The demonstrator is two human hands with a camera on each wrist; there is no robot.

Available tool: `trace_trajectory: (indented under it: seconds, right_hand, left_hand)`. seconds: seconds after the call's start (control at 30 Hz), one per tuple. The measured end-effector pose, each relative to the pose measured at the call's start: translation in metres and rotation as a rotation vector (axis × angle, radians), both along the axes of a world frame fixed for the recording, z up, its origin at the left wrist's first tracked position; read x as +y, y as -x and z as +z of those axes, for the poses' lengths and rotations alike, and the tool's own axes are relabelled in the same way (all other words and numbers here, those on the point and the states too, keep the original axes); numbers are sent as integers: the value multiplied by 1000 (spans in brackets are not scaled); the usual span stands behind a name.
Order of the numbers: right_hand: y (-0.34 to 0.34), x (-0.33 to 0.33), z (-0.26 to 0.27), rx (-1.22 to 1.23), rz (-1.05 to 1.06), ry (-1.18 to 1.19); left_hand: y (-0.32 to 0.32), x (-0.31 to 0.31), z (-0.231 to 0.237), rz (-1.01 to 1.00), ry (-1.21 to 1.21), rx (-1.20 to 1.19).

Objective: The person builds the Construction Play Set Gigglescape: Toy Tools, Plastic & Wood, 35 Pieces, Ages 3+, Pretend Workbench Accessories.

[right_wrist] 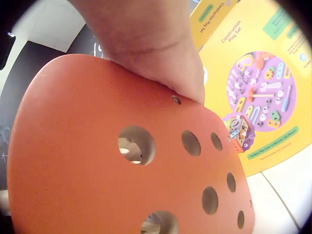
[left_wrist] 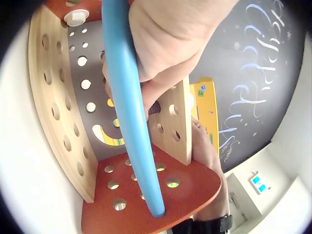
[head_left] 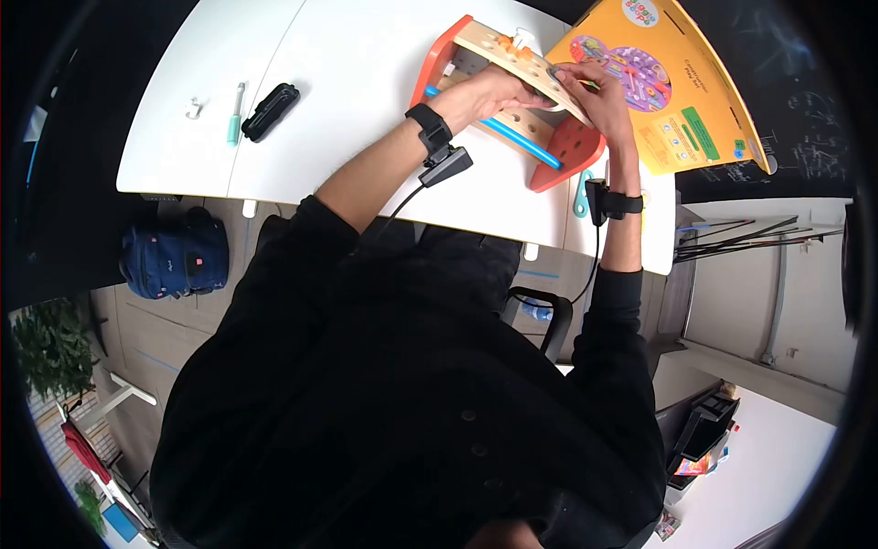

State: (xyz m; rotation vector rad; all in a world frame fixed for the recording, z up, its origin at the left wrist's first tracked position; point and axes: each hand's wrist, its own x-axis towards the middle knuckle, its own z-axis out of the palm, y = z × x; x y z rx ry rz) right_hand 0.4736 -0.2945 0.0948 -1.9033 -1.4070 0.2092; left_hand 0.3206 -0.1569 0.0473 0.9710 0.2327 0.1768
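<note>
White table (head_left: pixel 329 91) carries toy bench (head_left: pixel 521 145), top plank (left_wrist: pixel 168 141) with left hand (head_left: pixel 494 91) below, right hand (head_left: pixel 602 99) above (can't tell either grip), purple bolt (left_wrist: pixel 154 108) under plank could drop if left fingers slip.

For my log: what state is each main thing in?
Toy workbench: standing on table
Blue rod: one end in red side panel
Threaded piece: beneath upper plank
Left hand: fingers at threaded piece
Right hand: fingers bent at upper plank
Teal-handled tool: lying on table
Yellow box: standing
Blue backpack: on floor
</note>
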Motion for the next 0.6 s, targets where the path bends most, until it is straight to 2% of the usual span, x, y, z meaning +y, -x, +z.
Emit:
trace_trajectory:
  seconds: [0.07, 0.27, 0.47, 0.6]
  right_hand:
    - [4, 1, 1, 80, -47, 15]
    - [9, 2, 10, 19, -25, 34]
    - [15, 3, 15, -24, -59, 65]
    - [8, 4, 9, -30, -53, 57]
  left_hand:
    - [-2, 1, -5, -13, 0, -1]
    - [-6, 3, -5, -20, 54, 5]
    - [-3, 4, -3, -56, -29, 50]
    - [-7, 5, -11, 49, -56, 89]
